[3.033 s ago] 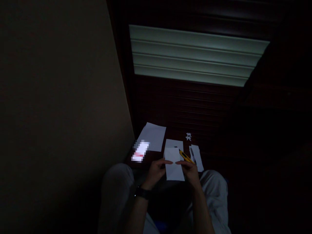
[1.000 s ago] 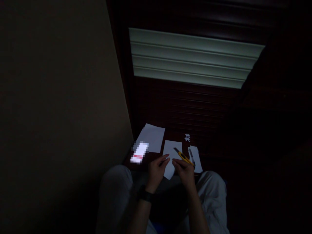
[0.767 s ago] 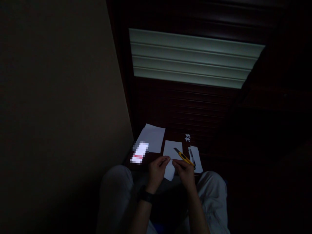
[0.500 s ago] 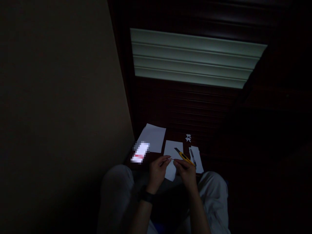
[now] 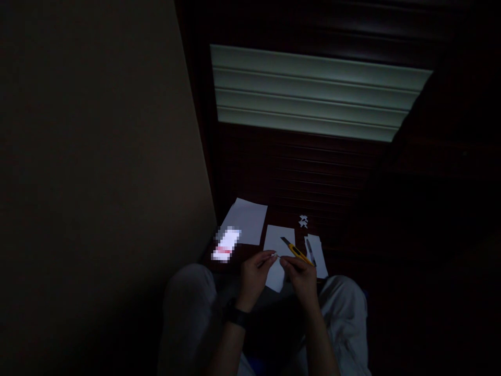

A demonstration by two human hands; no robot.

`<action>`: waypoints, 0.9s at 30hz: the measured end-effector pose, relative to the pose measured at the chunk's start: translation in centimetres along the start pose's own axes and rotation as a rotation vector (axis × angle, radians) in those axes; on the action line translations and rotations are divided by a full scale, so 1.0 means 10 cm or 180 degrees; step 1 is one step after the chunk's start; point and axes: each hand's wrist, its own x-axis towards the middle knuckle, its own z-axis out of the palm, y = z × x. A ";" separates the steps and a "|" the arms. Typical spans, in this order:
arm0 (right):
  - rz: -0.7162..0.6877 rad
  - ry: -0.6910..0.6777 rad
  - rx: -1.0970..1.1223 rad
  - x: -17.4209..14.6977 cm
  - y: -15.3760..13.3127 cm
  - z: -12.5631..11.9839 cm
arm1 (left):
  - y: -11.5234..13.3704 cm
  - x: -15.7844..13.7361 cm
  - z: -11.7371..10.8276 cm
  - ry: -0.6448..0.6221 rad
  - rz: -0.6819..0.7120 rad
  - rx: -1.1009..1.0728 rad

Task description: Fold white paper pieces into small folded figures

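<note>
My left hand [image 5: 256, 271] pinches a tiny white piece [image 5: 275, 255], which looks like folded paper, at its fingertips. Close on its right, my right hand [image 5: 300, 274] is closed in a pinch, with a thin dark tip showing between its fingers; what that is I cannot make out. Both hands hover over a white sheet of paper [image 5: 279, 237]. A yellow utility knife [image 5: 296, 252] with its blade out lies just beyond my right hand, partly over that sheet. Small folded white paper pieces [image 5: 303, 221] lie farther back on the dark tabletop.
At the left a lit phone [image 5: 226, 244], blurred out, overlaps larger white sheets [image 5: 246, 222]. A pen [image 5: 310, 253] rests on a narrow white paper stack [image 5: 318, 257] at the right. A wall [image 5: 117, 156] stands close on the left, and a slatted door [image 5: 313, 94] rises behind the table.
More of the small white piece shows between my fingertips now. My hands have otherwise barely moved, and the things on the table lie as before.
</note>
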 end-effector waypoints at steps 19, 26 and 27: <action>0.0066 0.0024 -0.0039 -0.01 -0.01 -0.01 | 0.01 0.00 -0.01 -0.0004 -0.0001 0.0003; 0.0075 -0.0034 -0.0044 -0.02 -0.04 -0.04 | 0.07 -0.02 -0.08 -0.0263 0.0077 0.0312; 0.0091 -0.0030 -0.0029 -0.01 -0.04 -0.05 | 0.08 -0.02 -0.09 -0.0288 0.0087 0.0374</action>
